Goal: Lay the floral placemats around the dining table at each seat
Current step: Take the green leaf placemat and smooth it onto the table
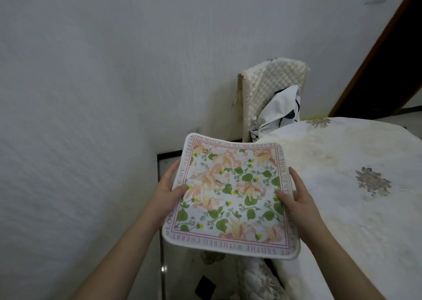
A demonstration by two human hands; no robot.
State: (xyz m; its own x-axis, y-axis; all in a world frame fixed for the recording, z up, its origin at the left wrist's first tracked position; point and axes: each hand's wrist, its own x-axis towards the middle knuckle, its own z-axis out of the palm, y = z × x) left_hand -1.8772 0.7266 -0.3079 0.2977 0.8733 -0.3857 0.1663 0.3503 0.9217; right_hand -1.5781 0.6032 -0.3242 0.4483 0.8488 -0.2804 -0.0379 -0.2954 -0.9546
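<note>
Both hands pinch the floral placemat (230, 197) by its side edges, left hand (167, 191) and right hand (298, 199), holding it in the air just left of the dining table (356, 185). Looks like it's mid-carry; next it probably needs lowering flat at a seat. Pale embroidered tablecloth, quilted chair (271, 89) against a white wall.

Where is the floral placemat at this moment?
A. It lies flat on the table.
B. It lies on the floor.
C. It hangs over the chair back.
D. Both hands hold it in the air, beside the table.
D: the left hand and right hand grip opposite edges of the floral placemat, which is held up to the left of the cloth-covered table.
</note>
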